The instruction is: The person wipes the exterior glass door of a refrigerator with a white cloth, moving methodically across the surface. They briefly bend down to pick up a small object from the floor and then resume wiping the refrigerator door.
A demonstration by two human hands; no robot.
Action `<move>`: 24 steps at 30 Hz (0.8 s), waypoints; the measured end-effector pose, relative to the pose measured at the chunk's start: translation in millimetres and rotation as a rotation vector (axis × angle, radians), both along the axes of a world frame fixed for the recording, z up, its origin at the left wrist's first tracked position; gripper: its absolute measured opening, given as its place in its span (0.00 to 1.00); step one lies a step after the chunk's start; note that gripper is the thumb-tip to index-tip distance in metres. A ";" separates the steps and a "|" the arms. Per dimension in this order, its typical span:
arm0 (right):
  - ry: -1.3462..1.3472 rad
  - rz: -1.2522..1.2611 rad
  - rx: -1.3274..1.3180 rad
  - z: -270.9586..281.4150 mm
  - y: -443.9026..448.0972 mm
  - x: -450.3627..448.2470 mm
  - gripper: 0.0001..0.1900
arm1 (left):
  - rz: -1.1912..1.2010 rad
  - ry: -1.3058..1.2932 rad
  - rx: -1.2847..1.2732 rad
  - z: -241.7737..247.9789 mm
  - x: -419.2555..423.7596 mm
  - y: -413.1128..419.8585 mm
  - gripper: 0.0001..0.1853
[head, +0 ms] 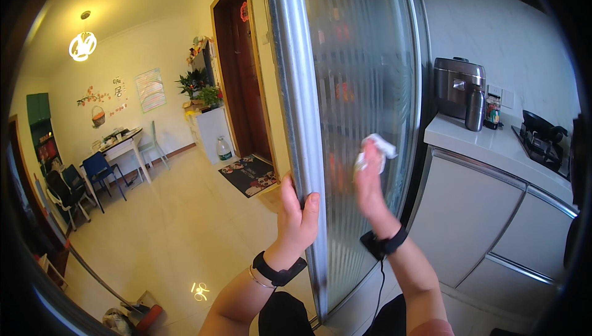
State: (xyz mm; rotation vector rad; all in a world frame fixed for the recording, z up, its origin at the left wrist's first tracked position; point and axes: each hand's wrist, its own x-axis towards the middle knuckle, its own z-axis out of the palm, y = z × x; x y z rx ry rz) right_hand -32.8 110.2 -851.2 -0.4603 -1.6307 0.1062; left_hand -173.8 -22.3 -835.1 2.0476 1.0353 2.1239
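Note:
A sliding door with a striped glass panel (342,118) and a metal frame (303,105) stands upright in front of me. My left hand (298,216) grips the edge of that frame, fingers on the far side and thumb on the near side. Against the glass, my right hand (370,183) presses a crumpled white cloth or tissue (381,148); the hand is slightly blurred. Both wrists wear black bands with a dark box, and a cable hangs from the right one.
Right of the door, a counter (462,132) holds a rice cooker (458,86), a metal bottle (475,109), a jar (493,111) and a gas stove (539,146). To the left are a doormat (249,176), a water jug (224,148), a table, chairs and a broom (150,317).

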 end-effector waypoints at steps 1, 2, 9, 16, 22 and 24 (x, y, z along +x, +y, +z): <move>-0.109 0.062 0.114 4.2 -25.3 -9.1 0.35 | 0.025 0.012 0.026 1.2 0.7 -2.8 0.29; -0.270 0.057 0.134 16.1 -45.7 -14.1 0.35 | 0.045 0.017 0.048 2.2 2.4 -5.6 0.28; -0.011 0.043 0.493 208.1 9.0 -5.4 0.27 | 0.104 0.028 0.083 13.1 6.4 -19.7 0.25; -0.039 -0.113 0.119 83.5 -1.0 4.3 0.32 | 0.112 0.009 0.056 9.8 2.3 -35.9 0.25; -0.214 0.189 0.420 110.9 -88.3 -35.9 0.34 | 0.147 0.021 0.064 11.5 -6.4 -43.1 0.26; -0.185 0.122 0.547 170.4 -88.8 -40.8 0.32 | 0.127 0.015 0.064 13.5 -7.1 -47.3 0.25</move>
